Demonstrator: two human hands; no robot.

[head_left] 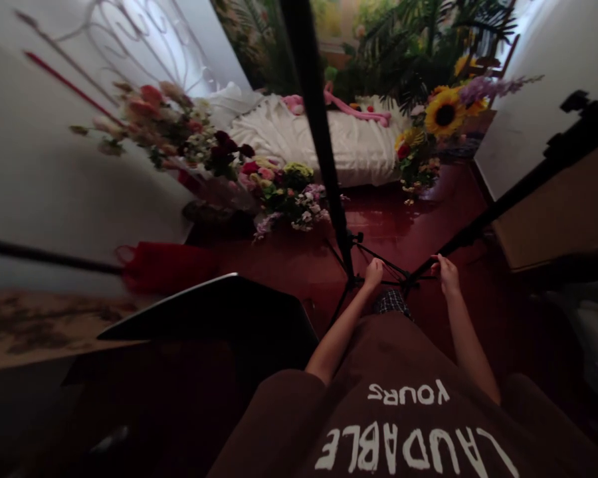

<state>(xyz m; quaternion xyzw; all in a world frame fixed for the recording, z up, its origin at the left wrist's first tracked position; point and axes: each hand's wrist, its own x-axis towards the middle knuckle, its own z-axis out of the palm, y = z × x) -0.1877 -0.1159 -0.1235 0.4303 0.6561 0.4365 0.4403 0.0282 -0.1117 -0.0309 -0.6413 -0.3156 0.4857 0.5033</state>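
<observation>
Head view: the left hand (pixel 373 272) is curled, thumb close to the fingertips; in this dim light I cannot tell whether it pinches anything small. The right hand (pixel 447 273) is looser, a gap between thumb and bent fingers, with nothing seen in it. Both are held low before the body, a height that suits the two nearest things: the middle stand (pixel 323 146), its foot just beyond the left hand, and the right stand (pixel 498 200), whose lower pole passes beside the right fingers. Their legs spread over the red floor (pixel 284 265), presumably for steadiness. Farther out, flowers (pixel 279 186) crowd the near left corner of the draped bench (pixel 359 149) and sunflowers (pixel 444 114) its right edge, seemingly to frame it. Toward its back edge lies a pink toy (pixel 381 118).
</observation>
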